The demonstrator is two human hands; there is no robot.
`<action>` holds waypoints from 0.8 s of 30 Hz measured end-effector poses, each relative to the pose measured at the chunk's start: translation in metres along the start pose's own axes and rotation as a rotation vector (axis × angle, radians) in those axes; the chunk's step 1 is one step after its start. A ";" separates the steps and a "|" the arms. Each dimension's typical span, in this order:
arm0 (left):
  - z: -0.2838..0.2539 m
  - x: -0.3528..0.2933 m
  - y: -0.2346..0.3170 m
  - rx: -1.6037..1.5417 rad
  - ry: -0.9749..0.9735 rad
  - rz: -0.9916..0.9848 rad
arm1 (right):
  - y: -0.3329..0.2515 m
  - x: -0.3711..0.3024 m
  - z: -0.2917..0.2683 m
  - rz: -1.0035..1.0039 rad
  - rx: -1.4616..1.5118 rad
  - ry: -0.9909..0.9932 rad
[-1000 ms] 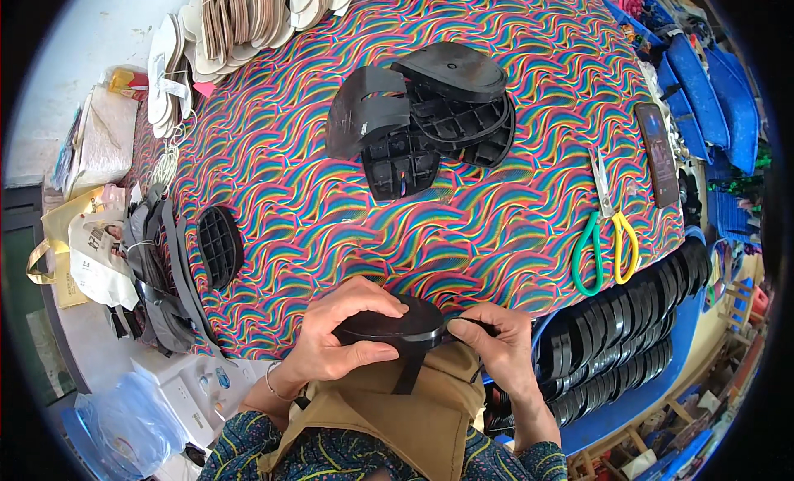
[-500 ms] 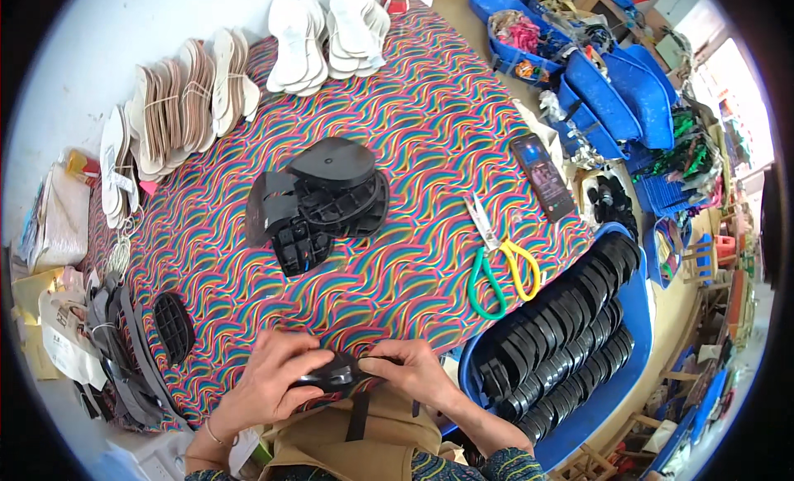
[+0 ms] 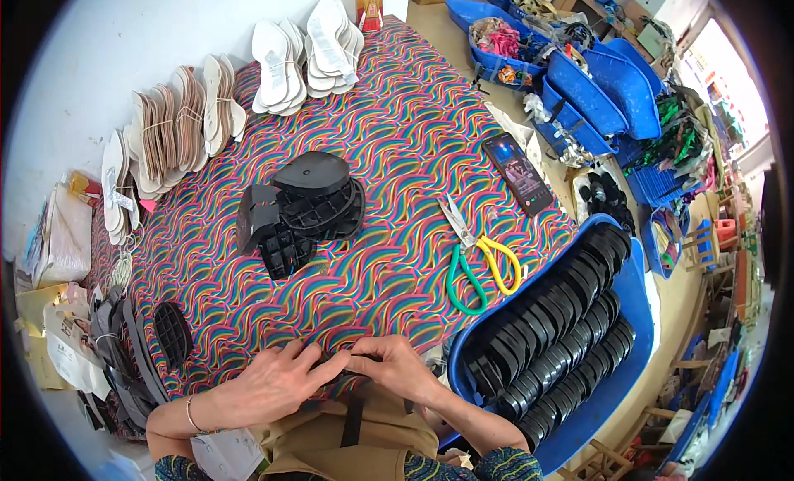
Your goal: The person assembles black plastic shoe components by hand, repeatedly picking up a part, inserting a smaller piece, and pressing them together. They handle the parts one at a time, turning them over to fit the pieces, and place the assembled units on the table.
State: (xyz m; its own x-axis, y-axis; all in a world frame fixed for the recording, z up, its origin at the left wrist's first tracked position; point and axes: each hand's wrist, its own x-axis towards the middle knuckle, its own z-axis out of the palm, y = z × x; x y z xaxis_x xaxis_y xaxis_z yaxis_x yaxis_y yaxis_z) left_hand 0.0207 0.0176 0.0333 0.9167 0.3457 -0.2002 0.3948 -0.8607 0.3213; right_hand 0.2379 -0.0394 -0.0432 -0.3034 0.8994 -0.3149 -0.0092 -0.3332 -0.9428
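At the near edge of the worktop (image 3: 389, 303) w/ rainbow-swirl cover: a small black piece (image 3: 332, 354), mostly hidden betw. two hands, nr. a tan cloth apron (image 3: 310, 435). L hand (image 3: 269, 380): fingers bent over the piece from the L. R hand (image 3: 395, 369): thumb & forefinger pinching its R end. Risk (judged): piece may slip & drop onto the apron, b/c the R grip is fingertip-only & the edge is close. Orientation: visible sliver runs approx. L–R; true long axis & pointing end can't be told, fingers being in the way. Surroundings: heap of black, grid-backed, sole-shaped pieces (image 3: 314, 200), well beyond the hands; steel scissors w/ one green & one yellow handle (image 3: 465, 243), handles nearest the hands; blue plastic tub (image 3: 626, 386) to the R, w/ rows of glossy black curved pieces (image 3: 546, 315); one black oval gridded piece (image 3: 172, 335) to the L.
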 end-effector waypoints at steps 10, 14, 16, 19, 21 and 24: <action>0.009 -0.007 -0.012 -0.045 0.206 0.026 | 0.013 0.010 0.006 -0.034 0.053 -0.026; 0.003 -0.013 -0.016 -0.151 0.307 -0.053 | 0.000 0.019 0.004 -0.022 0.118 -0.082; -0.002 -0.021 -0.011 -0.282 0.340 -0.093 | -0.016 0.020 0.001 0.016 0.185 -0.143; -0.012 -0.040 -0.002 -0.436 0.423 -0.127 | -0.031 0.017 -0.004 0.062 0.239 -0.193; -0.013 -0.050 0.002 -0.543 0.514 -0.143 | -0.062 0.007 -0.006 0.112 0.200 -0.177; -0.017 -0.055 0.009 -0.777 0.597 -0.269 | -0.068 0.001 -0.016 0.121 0.265 -0.129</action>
State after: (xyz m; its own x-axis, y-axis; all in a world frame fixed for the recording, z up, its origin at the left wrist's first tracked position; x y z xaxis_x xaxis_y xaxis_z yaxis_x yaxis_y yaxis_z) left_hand -0.0253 -0.0026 0.0623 0.5882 0.8055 0.0719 0.3282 -0.3190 0.8891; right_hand 0.2531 -0.0116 0.0189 -0.4358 0.8110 -0.3904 -0.2083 -0.5129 -0.8328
